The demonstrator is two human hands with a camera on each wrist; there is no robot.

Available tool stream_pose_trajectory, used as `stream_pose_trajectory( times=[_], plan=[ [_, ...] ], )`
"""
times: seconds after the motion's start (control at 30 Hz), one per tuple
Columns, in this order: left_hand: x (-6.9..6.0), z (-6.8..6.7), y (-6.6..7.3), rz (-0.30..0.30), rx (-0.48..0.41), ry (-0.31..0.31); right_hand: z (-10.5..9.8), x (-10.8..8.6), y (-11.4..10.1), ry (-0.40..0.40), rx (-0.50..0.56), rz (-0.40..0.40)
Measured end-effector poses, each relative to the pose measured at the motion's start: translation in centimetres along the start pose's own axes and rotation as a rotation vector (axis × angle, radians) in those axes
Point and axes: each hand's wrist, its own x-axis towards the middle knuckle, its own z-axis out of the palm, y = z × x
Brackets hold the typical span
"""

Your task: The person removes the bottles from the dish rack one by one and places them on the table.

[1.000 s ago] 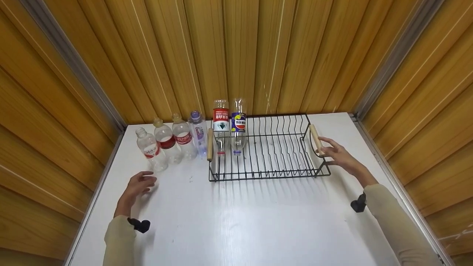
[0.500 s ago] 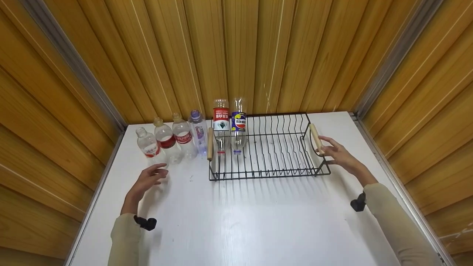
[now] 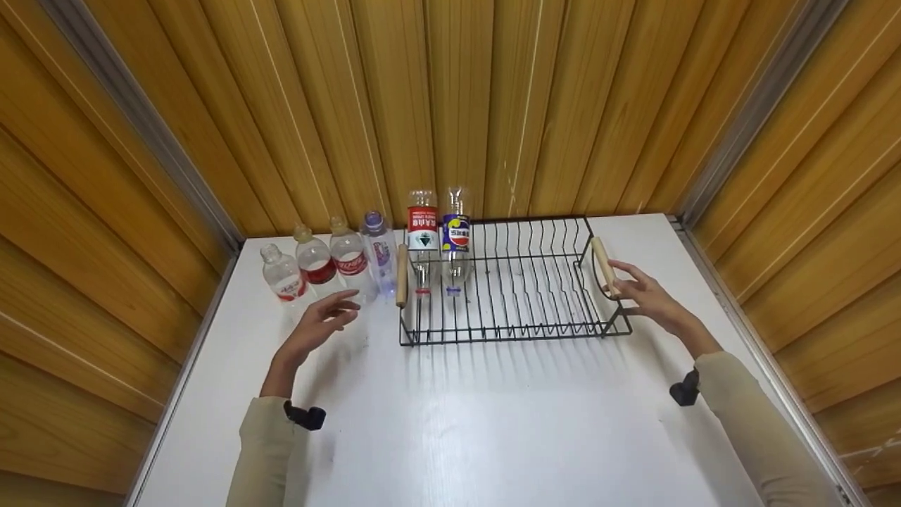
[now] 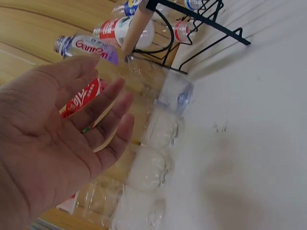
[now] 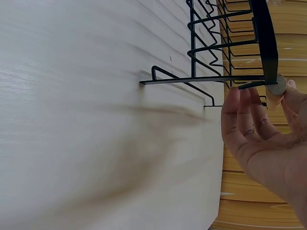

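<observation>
My left hand (image 3: 320,327) hovers palm-inward with loosely extended fingers and holds nothing. It is in front of a row of upright clear plastic bottles. One has a white-and-red label (image 3: 289,287), another a dark red label (image 3: 320,272). A Coca-Cola bottle (image 3: 352,263) and a purple-capped Ganten bottle (image 3: 381,253) stand to their right. My right hand (image 3: 651,303) holds the right wooden handle (image 3: 603,266) of a black wire dish rack (image 3: 507,339), fingers curled about it. Inside the rack, a red-labelled bottle (image 3: 422,229) and a Pepsi bottle (image 3: 456,234) stand neck-down at the left end.
The rack's left wooden handle (image 3: 402,276) rises between the bottle row and the racked bottles. Wood-patterned panels (image 3: 535,105) close off the white table (image 3: 479,422) at the back and sides. Bare wire slots fill the rack's middle and right.
My left hand has moved right and slightly forward, from before the leftmost bottle to before the Coca-Cola bottle. My right hand and the rack have stayed in place.
</observation>
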Motion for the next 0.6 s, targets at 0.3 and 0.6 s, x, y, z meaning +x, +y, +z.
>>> stream_pose_trajectory(
  times=[0.3, 0.6],
  plan=[
    [1.2, 3.1, 1.6, 0.079, 0.057, -0.13, 0.0, 0.0, 0.2, -0.004, -0.006, -0.003],
    [2.0, 5.4, 1.7, 0.1, 0.035, -0.208, -0.1, 0.1, 0.3, -0.013, 0.022, -0.004]
  ],
)
